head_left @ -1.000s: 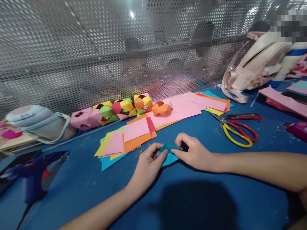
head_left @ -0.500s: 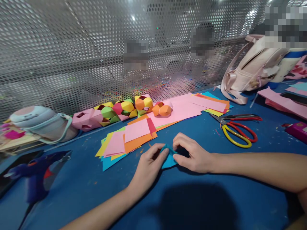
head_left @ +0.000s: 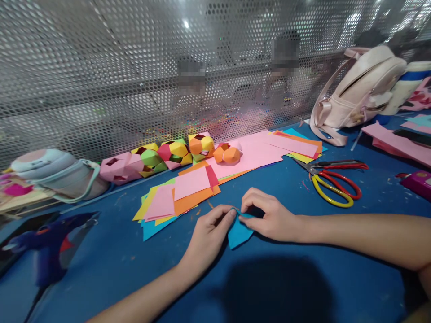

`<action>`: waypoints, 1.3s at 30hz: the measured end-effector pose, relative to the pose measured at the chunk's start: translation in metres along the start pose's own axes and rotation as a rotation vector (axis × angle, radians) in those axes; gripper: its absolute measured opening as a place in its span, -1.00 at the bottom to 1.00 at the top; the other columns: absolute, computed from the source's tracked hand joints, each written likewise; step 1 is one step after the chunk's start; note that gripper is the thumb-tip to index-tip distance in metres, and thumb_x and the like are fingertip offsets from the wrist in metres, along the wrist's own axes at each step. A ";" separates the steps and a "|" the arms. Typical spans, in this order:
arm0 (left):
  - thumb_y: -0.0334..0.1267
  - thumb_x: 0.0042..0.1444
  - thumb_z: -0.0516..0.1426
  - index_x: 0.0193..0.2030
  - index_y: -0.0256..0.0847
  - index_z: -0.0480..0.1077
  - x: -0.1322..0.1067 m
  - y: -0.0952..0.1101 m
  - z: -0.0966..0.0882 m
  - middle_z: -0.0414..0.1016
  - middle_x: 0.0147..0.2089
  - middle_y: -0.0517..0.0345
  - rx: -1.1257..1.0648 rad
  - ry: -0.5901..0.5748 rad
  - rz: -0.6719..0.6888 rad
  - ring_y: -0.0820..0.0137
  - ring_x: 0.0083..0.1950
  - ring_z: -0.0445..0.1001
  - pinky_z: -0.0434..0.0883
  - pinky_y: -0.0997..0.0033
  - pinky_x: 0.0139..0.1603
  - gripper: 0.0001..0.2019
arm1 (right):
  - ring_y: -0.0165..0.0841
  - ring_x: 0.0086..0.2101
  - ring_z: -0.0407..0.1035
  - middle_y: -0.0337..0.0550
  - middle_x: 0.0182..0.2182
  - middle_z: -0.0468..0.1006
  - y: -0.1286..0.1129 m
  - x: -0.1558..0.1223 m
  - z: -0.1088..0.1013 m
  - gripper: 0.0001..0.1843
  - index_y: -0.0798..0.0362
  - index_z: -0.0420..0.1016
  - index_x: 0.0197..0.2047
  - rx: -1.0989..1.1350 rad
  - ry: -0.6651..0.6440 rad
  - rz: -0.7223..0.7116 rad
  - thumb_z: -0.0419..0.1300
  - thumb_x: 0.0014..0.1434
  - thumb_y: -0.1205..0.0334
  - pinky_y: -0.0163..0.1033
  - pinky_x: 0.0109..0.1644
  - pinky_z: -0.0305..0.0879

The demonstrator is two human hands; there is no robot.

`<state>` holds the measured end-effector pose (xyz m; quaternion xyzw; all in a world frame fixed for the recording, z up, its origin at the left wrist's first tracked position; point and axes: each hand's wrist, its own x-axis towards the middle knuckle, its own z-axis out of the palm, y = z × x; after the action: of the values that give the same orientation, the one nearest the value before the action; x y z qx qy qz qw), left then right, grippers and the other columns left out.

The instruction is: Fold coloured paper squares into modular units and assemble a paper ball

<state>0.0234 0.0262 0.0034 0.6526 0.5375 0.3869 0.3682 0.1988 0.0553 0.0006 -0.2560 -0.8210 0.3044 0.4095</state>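
A small piece of blue paper (head_left: 239, 234), folded along its upper edge, is held just above the blue table. My left hand (head_left: 215, 226) pinches its upper left part between thumb and fingers. From the other side, my right hand (head_left: 266, 213) is closed on the upper right edge, fingertips close to those of the left. The paper's lower part hangs toward me with a pointed corner. Behind my hands lie fanned stacks of coloured paper squares (head_left: 191, 181). An orange folded paper ball (head_left: 230, 154) rests behind them on pink sheets (head_left: 256, 150).
Scissors with red and yellow handles (head_left: 332, 179) lie to the right. A blue glue gun (head_left: 50, 251) is at left, near a round-lidded pouch (head_left: 67, 172). Folded paper balls (head_left: 150, 159) line the perforated metal screen (head_left: 111, 89). A pale backpack (head_left: 360, 96) stands back right, beside a purple tool (head_left: 417, 185).
The blue paper has turned in my fingers, so more of its lower face shows and its corner points down toward me. Both hands stay nearly in place, still pinching it.
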 end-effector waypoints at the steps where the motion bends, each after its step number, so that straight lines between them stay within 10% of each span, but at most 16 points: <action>1: -0.17 0.10 0.08 -0.39 -0.21 0.47 0.000 0.000 0.000 0.48 -0.43 0.20 0.003 0.007 0.005 0.41 -0.36 0.39 0.34 0.52 -0.34 -0.79 | -0.40 -0.31 0.24 -0.16 -0.34 0.33 -0.001 0.000 -0.002 -0.94 0.08 0.31 -0.33 0.020 -0.018 0.000 0.12 0.16 0.28 -0.28 -0.19 0.21; 6: -0.19 0.08 0.08 -0.41 -0.21 0.48 0.000 0.002 0.000 0.51 -0.44 0.18 0.014 0.029 0.029 0.40 -0.38 0.40 0.35 0.51 -0.35 -0.80 | -0.42 -0.27 0.27 -0.17 -0.34 0.36 -0.003 0.004 -0.009 -0.61 0.10 0.38 -0.35 0.171 -0.035 0.159 -0.19 0.34 0.19 -0.29 -0.12 0.19; 15: -0.19 0.08 0.08 -0.37 -0.19 0.51 0.000 0.004 -0.001 0.55 -0.40 0.17 -0.004 0.033 0.002 0.37 -0.34 0.45 0.38 0.47 -0.31 -0.80 | -0.49 -0.46 0.21 -0.32 -0.50 0.31 -0.001 0.006 0.002 -0.86 0.11 0.35 -0.31 0.265 -0.088 0.424 0.17 0.11 0.21 -0.37 -0.38 0.20; 39: -0.14 0.08 0.05 -0.49 -0.21 0.38 -0.002 0.000 -0.001 0.36 -0.51 0.25 -0.006 0.029 -0.038 0.46 -0.46 0.30 0.28 0.54 -0.43 -0.77 | -0.46 -0.41 0.29 -0.25 -0.43 0.40 -0.002 0.003 0.002 -0.71 0.13 0.39 -0.20 0.239 -0.142 0.386 0.21 0.08 0.11 -0.35 -0.32 0.27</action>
<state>0.0223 0.0248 0.0041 0.6355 0.5538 0.3909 0.3697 0.1948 0.0552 0.0024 -0.3362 -0.7416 0.4893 0.3124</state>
